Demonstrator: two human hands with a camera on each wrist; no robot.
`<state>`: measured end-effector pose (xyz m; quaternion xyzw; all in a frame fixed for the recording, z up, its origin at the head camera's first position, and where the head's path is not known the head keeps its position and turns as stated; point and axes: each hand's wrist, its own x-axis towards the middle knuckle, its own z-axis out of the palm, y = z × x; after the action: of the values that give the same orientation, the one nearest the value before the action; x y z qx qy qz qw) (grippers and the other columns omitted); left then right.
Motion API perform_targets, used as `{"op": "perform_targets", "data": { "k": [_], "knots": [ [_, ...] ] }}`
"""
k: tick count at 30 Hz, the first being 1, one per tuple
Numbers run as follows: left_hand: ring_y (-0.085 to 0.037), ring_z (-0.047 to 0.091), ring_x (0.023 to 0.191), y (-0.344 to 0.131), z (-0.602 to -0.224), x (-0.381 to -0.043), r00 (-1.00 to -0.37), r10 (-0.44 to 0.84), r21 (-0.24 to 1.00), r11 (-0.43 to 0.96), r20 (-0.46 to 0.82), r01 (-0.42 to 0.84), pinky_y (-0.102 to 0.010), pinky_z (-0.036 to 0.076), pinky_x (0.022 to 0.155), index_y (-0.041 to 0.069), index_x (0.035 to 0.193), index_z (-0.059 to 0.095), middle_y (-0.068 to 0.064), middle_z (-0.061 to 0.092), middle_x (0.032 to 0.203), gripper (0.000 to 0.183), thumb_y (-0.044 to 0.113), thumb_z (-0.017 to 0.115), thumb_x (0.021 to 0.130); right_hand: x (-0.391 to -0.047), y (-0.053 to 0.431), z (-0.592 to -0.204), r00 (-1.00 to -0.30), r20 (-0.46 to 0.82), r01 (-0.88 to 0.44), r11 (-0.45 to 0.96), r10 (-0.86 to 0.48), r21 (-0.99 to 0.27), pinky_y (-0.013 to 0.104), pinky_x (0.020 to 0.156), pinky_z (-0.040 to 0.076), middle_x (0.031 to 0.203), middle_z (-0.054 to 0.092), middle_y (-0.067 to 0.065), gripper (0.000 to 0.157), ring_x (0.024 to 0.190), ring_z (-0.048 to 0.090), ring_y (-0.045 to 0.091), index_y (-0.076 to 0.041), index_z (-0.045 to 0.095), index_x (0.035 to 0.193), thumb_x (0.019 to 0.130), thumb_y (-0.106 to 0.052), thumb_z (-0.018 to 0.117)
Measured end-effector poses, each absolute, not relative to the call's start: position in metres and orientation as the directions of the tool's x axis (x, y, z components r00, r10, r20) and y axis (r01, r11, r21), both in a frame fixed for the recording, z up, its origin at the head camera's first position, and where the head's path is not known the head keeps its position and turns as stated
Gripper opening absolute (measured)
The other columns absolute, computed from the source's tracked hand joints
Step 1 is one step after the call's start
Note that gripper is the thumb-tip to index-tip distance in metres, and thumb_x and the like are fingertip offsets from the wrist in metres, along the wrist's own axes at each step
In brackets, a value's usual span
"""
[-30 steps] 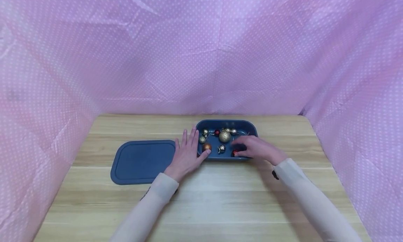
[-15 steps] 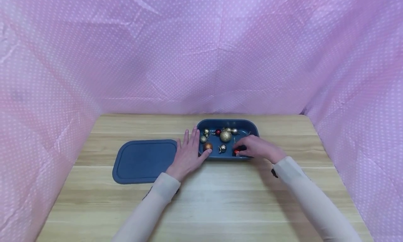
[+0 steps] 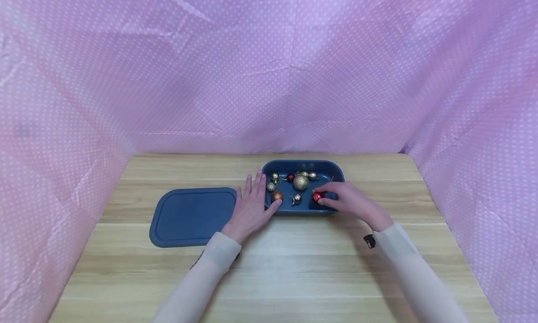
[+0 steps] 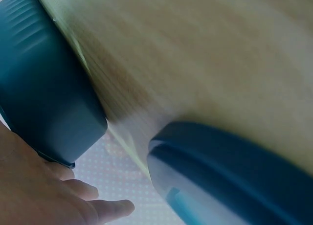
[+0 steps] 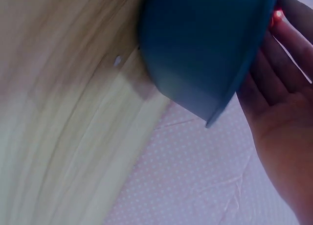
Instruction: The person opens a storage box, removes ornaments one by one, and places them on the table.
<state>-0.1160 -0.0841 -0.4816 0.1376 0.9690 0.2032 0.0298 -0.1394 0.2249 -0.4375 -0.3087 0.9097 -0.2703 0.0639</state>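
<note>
A dark blue box (image 3: 300, 212) holds several small Christmas baubles. At its right end my right hand (image 3: 346, 201) pinches a shiny red bauble (image 3: 317, 197) between thumb and fingers, inside the rim. The right wrist view catches only a glint of that red bauble (image 5: 278, 14) beyond the box wall. My left hand (image 3: 249, 210) lies with straight, spread fingers on the box's left rim, its thumb near an orange bauble (image 3: 276, 197). Also inside are a large gold glitter bauble (image 3: 300, 182), a small shiny gold one (image 3: 296, 199) and a dark red one (image 3: 290, 177).
A flat blue lid (image 3: 191, 216) lies on the wooden table (image 3: 286, 271) left of the box, close by my left hand. Pink dotted cloth (image 3: 269, 103) hangs around the table's back and sides.
My right hand has lifted the red bauble slightly from near the box's front wall, and more of it shows. My left hand has stayed on the rim.
</note>
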Motion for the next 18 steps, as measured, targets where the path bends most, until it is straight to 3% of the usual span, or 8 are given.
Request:
{"op": "perform_targets", "data": {
  "k": [10, 18],
  "knots": [
    [-0.038, 0.001, 0.159, -0.084, -0.482, -0.117, -0.959, 0.284, 0.401, 0.879, -0.007, 0.257, -0.07, 0.011, 0.119, 0.007, 0.167, 0.008, -0.008, 0.002, 0.174, 0.095, 0.071, 0.037, 0.102, -0.101, 0.239, -0.44, -0.876, 0.222, -0.471, 0.658, -0.429, -0.588, 0.055, 0.099, 0.051, 0.124, 0.074, 0.01, 0.036, 0.116, 0.068, 0.032, -0.008, 0.073, 0.129, 0.095, -0.019, 0.077],
    [-0.035, -0.001, 0.159, -0.084, -0.481, -0.116, -0.959, 0.282, 0.39, 0.886, -0.025, 0.251, -0.07, 0.01, 0.12, 0.008, 0.167, 0.006, -0.009, 0.001, 0.174, 0.095, 0.071, 0.037, 0.102, -0.077, 0.241, -0.443, -0.865, 0.34, -0.501, 0.657, -0.369, -0.563, 0.05, 0.098, 0.052, 0.126, 0.073, 0.007, 0.037, 0.118, 0.068, 0.029, -0.01, 0.074, 0.128, 0.091, -0.014, 0.08]
  ]
}}
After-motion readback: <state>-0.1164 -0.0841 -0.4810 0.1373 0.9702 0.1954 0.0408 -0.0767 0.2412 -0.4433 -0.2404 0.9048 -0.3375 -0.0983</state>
